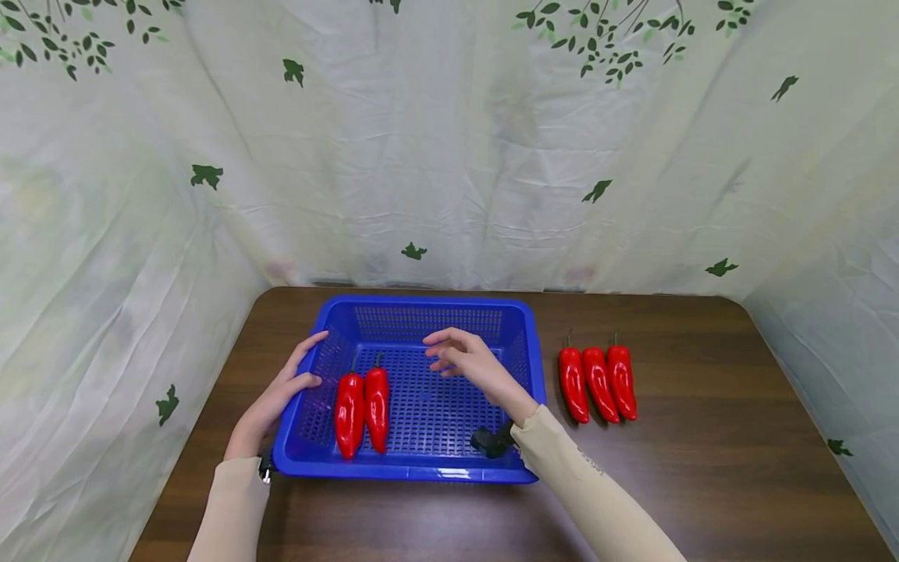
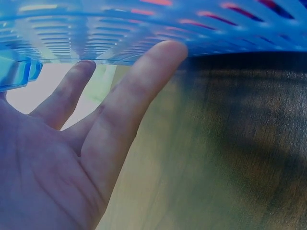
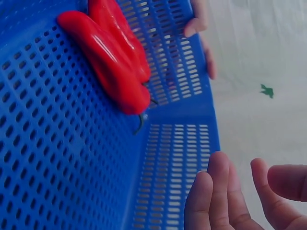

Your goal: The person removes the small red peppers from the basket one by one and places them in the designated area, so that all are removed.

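A blue plastic basket [image 1: 407, 471] sits on the table, with two red peppers [image 1: 350, 414] side by side in its left part. My left hand [image 1: 274, 398] holds the basket's left rim, its thumb lapping over the edge. In the left wrist view, other fingers [image 2: 129, 96] of that hand lie along the outside of the slotted wall. My right hand [image 1: 467, 361] hovers over the basket's middle, to the right of the peppers, fingers loosely bent and nothing between them. The right wrist view shows the fingers [image 3: 219, 187] apart from both peppers [image 3: 108, 62].
Three more red peppers [image 1: 598, 382] lie in a row on the brown wooden table [image 1: 702, 468], to the right of the basket. A pale curtain [image 1: 456, 156] with leaf prints hangs behind the table and along both sides.
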The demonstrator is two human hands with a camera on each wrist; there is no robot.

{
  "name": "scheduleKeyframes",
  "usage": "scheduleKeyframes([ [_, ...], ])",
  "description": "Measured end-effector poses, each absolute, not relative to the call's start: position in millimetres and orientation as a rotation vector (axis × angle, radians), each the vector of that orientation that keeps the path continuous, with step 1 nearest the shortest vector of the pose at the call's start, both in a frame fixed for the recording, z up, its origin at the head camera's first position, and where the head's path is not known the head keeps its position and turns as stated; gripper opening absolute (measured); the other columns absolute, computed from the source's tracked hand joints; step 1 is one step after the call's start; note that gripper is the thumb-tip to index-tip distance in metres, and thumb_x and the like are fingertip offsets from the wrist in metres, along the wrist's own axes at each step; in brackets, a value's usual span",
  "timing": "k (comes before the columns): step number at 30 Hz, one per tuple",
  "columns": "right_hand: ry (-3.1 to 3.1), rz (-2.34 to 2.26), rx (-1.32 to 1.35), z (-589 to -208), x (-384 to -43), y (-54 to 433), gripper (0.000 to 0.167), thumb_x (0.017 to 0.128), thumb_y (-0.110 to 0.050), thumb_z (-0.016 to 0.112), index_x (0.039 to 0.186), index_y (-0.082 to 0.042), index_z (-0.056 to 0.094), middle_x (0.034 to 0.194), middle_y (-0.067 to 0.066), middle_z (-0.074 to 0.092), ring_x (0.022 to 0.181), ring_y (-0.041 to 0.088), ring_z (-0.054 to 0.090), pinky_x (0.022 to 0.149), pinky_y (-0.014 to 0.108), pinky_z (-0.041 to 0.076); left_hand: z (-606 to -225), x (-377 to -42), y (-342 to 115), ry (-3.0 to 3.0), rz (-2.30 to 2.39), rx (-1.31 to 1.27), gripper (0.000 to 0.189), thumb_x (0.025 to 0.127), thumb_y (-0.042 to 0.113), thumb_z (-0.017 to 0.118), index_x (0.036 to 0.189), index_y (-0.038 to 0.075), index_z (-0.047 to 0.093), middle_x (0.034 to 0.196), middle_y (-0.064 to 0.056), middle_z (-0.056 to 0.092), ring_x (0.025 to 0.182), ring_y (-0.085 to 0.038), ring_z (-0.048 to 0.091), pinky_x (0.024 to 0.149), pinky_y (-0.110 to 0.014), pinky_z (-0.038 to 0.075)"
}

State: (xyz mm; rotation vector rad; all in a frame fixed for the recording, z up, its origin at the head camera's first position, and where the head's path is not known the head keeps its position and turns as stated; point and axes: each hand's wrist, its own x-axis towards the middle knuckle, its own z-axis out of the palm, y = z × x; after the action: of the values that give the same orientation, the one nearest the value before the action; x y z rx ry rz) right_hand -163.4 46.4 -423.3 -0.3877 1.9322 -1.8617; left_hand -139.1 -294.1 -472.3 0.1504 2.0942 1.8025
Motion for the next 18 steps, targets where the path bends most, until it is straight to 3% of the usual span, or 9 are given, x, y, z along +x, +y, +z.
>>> scheduleKeyframes([
  [6, 1.952, -1.809, -0.37, -424.2, -162.3, 32.3, 0.029, 0.096, -0.002, 0.044, 0.123, 0.002, 0.056, 0.112, 0.016, 0.061, 0.098, 0.038, 0.061, 0.086, 0.045, 0.051, -472.4, -138.9, -294.0, 2.102, 1.794, 0.151, 0.069, 0.094, 0.012, 0.044, 0.152, 0.033, 0.014, 0.155, -0.019, 0.003, 0.129, -0.056, 0.025, 0.085, -0.056, 0.049],
  [18, 1.936, -1.776, -0.331, -441.2, -165.5, 12.4, 0.031, 0.095, -0.001, 0.044, 0.124, 0.0, 0.056, 0.114, 0.017, 0.059, 0.104, 0.043, 0.057, 0.087, 0.05, 0.05, -472.1, -138.7, -294.0, 2.107, 1.793, 0.149, 0.069, 0.093, 0.011, 0.044, 0.152, 0.033, 0.014, 0.154, -0.02, 0.004, 0.129, -0.055, 0.025, 0.086, -0.057, 0.048],
])
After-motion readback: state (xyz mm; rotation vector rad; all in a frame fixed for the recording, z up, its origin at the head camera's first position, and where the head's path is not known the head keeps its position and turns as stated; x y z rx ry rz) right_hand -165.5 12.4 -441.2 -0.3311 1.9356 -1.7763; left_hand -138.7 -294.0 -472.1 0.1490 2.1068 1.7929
